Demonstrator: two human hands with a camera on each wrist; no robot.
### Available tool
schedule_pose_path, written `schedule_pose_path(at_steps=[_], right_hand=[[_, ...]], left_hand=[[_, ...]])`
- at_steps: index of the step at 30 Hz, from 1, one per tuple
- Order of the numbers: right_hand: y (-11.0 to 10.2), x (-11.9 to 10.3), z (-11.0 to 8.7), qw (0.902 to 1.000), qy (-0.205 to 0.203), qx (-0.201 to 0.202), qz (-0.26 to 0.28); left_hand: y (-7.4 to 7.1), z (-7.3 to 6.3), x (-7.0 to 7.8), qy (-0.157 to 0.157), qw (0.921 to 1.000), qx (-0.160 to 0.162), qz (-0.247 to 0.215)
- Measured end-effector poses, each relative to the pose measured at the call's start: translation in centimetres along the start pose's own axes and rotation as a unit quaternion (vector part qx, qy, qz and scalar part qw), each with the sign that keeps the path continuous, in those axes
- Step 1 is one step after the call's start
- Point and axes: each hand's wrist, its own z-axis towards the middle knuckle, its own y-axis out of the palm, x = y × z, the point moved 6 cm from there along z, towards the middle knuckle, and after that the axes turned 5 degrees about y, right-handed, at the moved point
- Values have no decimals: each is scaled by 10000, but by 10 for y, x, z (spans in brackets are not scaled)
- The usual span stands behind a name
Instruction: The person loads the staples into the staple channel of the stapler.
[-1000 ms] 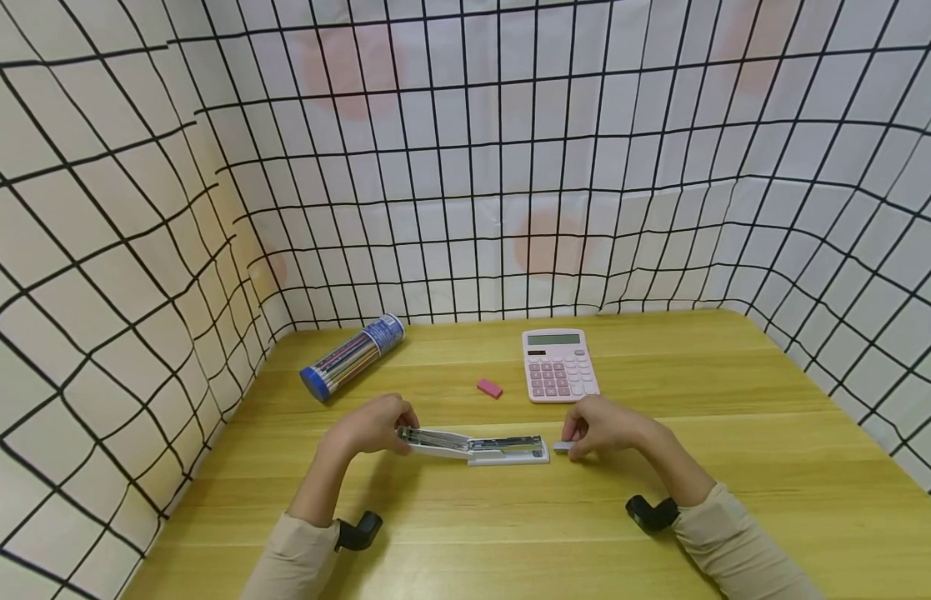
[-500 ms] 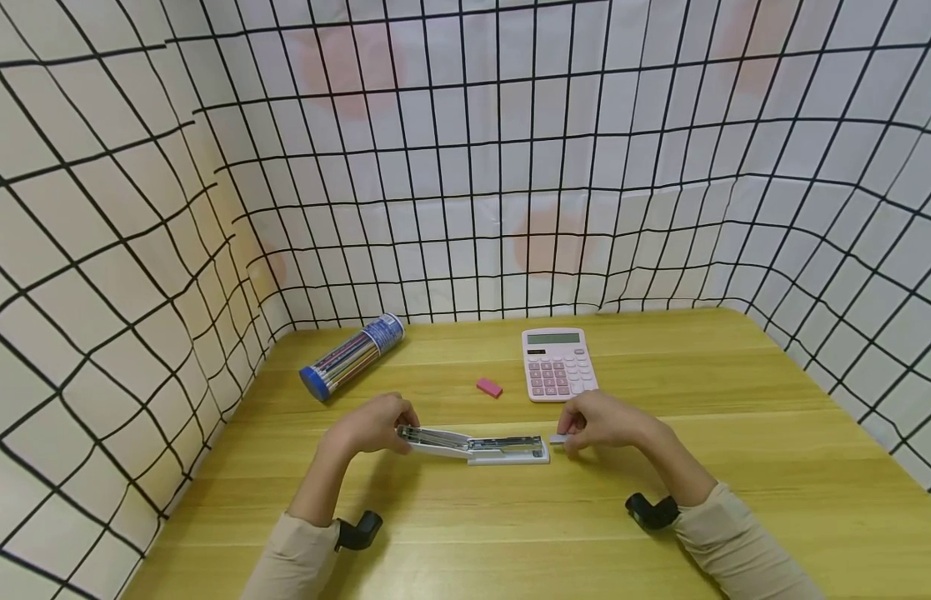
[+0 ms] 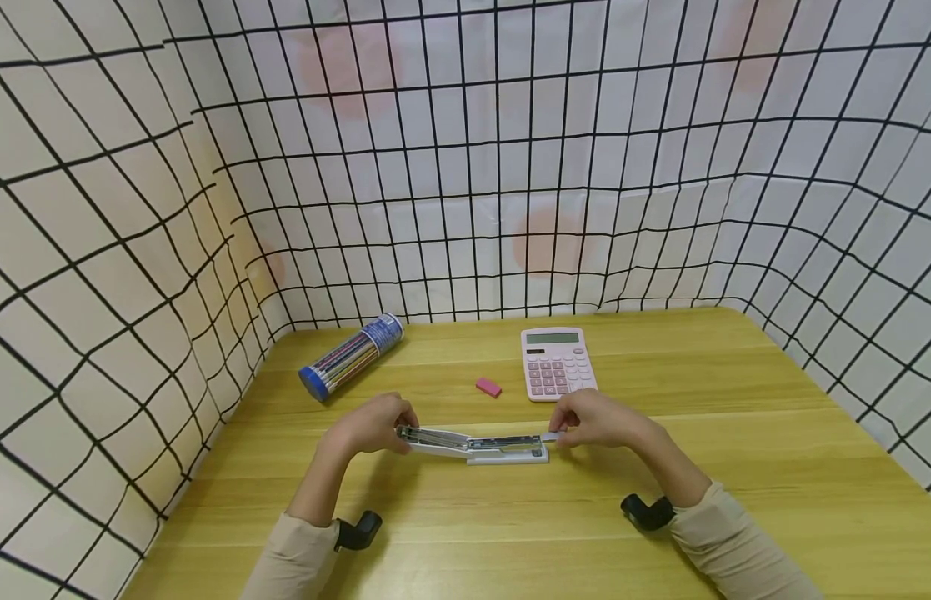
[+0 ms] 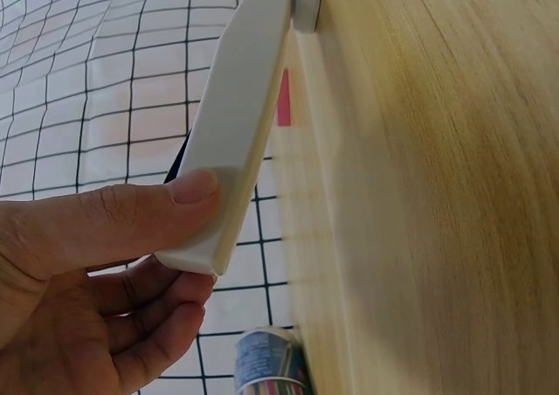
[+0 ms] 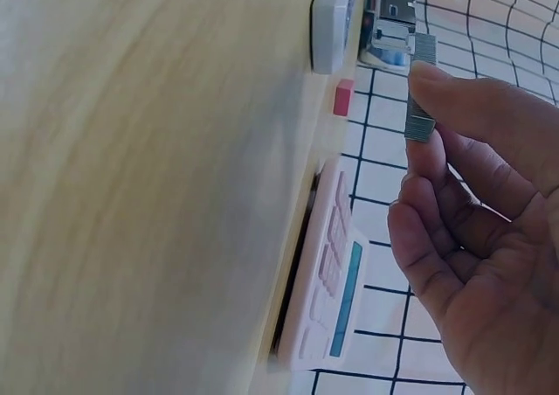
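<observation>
A white stapler (image 3: 508,456) lies opened out flat on the wooden table, its metal staple channel facing up. My left hand (image 3: 375,425) grips the end of its swung-back top cover (image 4: 236,98), thumb on the outer side in the left wrist view. Between thumb and forefinger, my right hand (image 3: 596,419) pinches a short strip of staples (image 5: 421,89). In the right wrist view the strip's far end is right at the front of the stapler's metal channel (image 5: 393,15). The remaining right fingers are curled loosely below it.
Behind the stapler lies a small pink-red eraser-like block (image 3: 488,387). A pink calculator (image 3: 557,367) sits just beyond my right hand. At the back left is a clear tube of pencils (image 3: 352,357) with a blue cap. Grid-patterned cloth (image 3: 465,167) walls the table's back and sides.
My right hand has moved left with the strip of staples, from a gap beside the stapler to its channel's front end. The left hand and stapler have stayed put.
</observation>
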Motion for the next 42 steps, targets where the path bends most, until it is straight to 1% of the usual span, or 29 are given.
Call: schedule_pose_path(at_steps=[7, 12, 20, 27, 33, 37, 42], right_hand=[[1, -2, 1, 9999, -95, 21, 81], [2, -2, 2, 10000, -12, 19, 50], [5, -7, 4, 9999, -52, 79, -42], [7, -9, 7, 9997, -18, 172, -171], [9, -14, 8, 9996, -76, 140, -249], [11, -17, 8, 9995, -68, 137, -283], [13, -21, 10, 9994, -177, 118, -262]], left_hand=[[0, 0, 0, -6, 10000, -8, 27], [0, 0, -1, 16, 10000, -1, 84], [1, 0, -1, -120, 9999, 14, 5], [1, 0, 0, -108, 9999, 4, 34], [2, 1, -1, -123, 9999, 14, 8], [2, 0, 0, -67, 10000, 0, 24], [1, -1, 1, -66, 10000, -21, 27]])
